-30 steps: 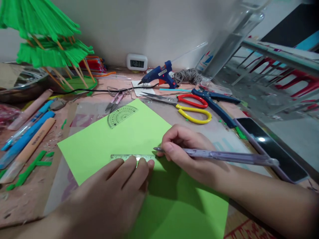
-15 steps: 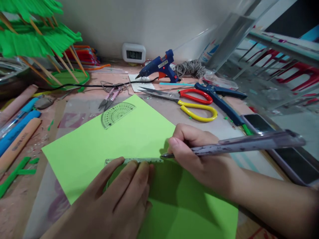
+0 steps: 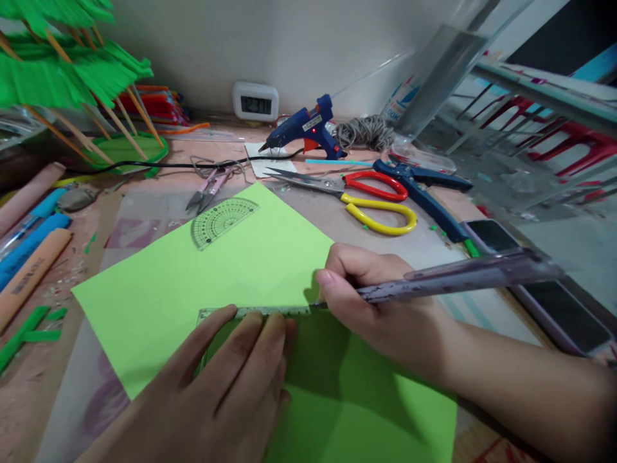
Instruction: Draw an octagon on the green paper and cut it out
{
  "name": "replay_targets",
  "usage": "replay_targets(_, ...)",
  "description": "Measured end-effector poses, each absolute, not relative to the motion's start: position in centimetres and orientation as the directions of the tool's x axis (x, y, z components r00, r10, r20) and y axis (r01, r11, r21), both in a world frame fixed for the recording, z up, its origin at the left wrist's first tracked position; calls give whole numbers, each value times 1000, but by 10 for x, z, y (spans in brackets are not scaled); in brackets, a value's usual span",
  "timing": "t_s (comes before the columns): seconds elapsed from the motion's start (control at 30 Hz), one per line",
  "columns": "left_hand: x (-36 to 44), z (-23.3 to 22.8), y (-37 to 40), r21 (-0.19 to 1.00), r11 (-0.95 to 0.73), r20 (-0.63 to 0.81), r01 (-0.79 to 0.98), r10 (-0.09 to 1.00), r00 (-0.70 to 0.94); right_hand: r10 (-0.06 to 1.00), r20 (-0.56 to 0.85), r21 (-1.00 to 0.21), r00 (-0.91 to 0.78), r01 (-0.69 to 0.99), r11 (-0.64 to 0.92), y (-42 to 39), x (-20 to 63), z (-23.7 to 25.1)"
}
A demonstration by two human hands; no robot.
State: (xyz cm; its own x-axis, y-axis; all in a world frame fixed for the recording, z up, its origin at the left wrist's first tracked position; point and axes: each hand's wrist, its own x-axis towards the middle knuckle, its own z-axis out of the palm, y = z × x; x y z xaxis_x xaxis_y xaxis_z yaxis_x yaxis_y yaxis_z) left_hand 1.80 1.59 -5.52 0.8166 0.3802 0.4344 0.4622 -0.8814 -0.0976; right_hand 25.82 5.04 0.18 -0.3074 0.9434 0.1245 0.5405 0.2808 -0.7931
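A sheet of bright green paper lies at an angle before me. On it, my left hand lies flat with fingers stretched out, pressing down a clear ruler-like tool. Only that tool's marked straight edge and left end show; my hand hides the rest. My right hand is closed around a greyish pen, its tip at the right end of the straight edge. Farther up the sheet rests a clear protractor.
Beyond the paper are scissors, thread snips, blue pliers, a blue glue gun and a white clock. A green tiered stick model stands left, above several markers. Phones lie at right.
The whole view has shifted slightly, so everything appears a little farther left. The pen's rear end has swung slightly; its tip stays by the straight edge, and my left hand keeps its place.
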Motion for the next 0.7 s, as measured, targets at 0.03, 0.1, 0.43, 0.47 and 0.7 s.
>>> replay_targets(0.03, 18, -54, 16, -101, -882, 431, 460, 378, 819, 942, 124, -790, -312, 544, 284, 50, 258, 2)
replay_targets(0.1, 19, -52, 16, -102, -880, 427, 464, 382, 819, 940, 128, -781, -317, 552, 293, 50, 258, 2)
replay_targets(0.43, 17, -53, 14, -76, -881, 434, 468, 393, 811, 924, 201, -685, -327, 627, 371, 48, 259, 0)
replay_targets(0.47, 17, -53, 14, -77, -880, 432, 469, 394, 811, 921, 205, -684, -331, 625, 377, 48, 259, 0)
replay_targets(0.7, 20, -50, 16, -77, -877, 451, 474, 393, 801, 933, 181, -706, -312, 619, 344, 46, 259, 2)
